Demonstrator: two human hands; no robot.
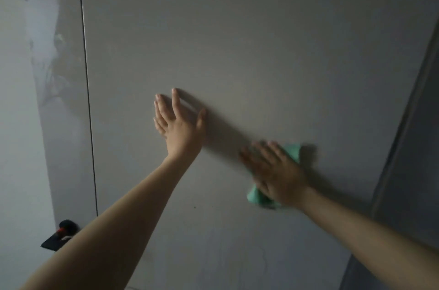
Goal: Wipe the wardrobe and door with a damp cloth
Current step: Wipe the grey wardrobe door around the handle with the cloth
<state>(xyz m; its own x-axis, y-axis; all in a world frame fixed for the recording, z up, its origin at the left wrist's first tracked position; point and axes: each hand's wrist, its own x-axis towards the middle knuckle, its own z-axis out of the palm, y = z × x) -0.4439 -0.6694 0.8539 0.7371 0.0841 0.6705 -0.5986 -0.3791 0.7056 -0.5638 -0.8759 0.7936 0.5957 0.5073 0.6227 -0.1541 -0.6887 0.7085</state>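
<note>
A plain grey door panel (237, 40) fills most of the view. My left hand (178, 123) lies flat against it near the middle, fingers straight and spread, pointing up. Lower and to the right, my right hand (278, 173) presses a green cloth (293, 150) flat against the panel with straight fingers; the hand and cloth are blurred. The cloth shows above the fingers and below the palm.
A thin dark vertical gap (88, 90) splits the panel from a narrower grey strip on the left. A black door handle (59, 235) with a red spot sticks out at lower left. A darker grey frame (408, 147) runs down the right side.
</note>
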